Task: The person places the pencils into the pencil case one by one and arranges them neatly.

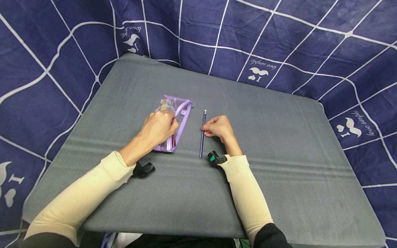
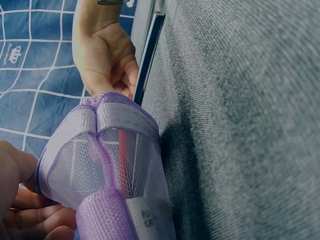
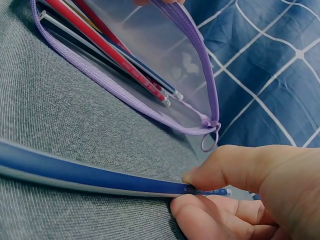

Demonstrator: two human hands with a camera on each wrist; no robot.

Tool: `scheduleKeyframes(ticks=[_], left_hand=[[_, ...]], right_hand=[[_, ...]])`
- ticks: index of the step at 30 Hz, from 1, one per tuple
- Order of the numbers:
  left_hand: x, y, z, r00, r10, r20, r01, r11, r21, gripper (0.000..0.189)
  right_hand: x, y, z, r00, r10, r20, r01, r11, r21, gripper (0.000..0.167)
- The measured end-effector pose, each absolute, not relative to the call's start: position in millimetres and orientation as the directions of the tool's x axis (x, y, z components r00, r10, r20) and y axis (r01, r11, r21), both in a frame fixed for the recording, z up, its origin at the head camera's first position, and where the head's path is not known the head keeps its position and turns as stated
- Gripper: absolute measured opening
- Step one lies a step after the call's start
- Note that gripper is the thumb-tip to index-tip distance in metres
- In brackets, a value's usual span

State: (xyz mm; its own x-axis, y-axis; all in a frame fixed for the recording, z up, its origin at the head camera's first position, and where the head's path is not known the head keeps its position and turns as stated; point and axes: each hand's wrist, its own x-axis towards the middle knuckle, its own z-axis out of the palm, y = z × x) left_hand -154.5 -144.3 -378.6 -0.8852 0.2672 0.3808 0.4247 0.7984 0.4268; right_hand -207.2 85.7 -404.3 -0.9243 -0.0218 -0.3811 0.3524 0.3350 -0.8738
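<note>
A see-through pencil pouch with purple edging (image 1: 185,119) lies on the grey table, its zip side spread apart. My left hand (image 1: 159,126) grips the pouch's upper edge from the left. In the right wrist view red pencils (image 3: 107,47) and darker ones show inside the mouth, some with white-tipped ends. Just right of the pouch, a blue pencil (image 1: 202,144) points roughly away from me. My right hand (image 1: 219,126) pinches it between thumb and fingers near the middle. Close to the right wrist camera, the pencil's near end (image 3: 75,172) looks large and blurred.
A padded grey table (image 1: 297,165) spreads out around both hands. Behind it and at both sides hangs a dark blue cloth (image 1: 198,31) with white grid lines. A small metal ring (image 3: 209,142) hangs from the pouch's zip.
</note>
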Motion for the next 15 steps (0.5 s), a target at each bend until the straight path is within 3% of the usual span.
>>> scheduleKeyframes(ticks=[15], left_hand=[[-153.9,-145.3,-376.4,-0.883,0.266,0.386,0.426,0.798,0.427,0.024]], right_hand=[[-207.8,87.6,-406.0,-0.919,-0.077,-0.387,0.360,0.236,-0.902,0.009]])
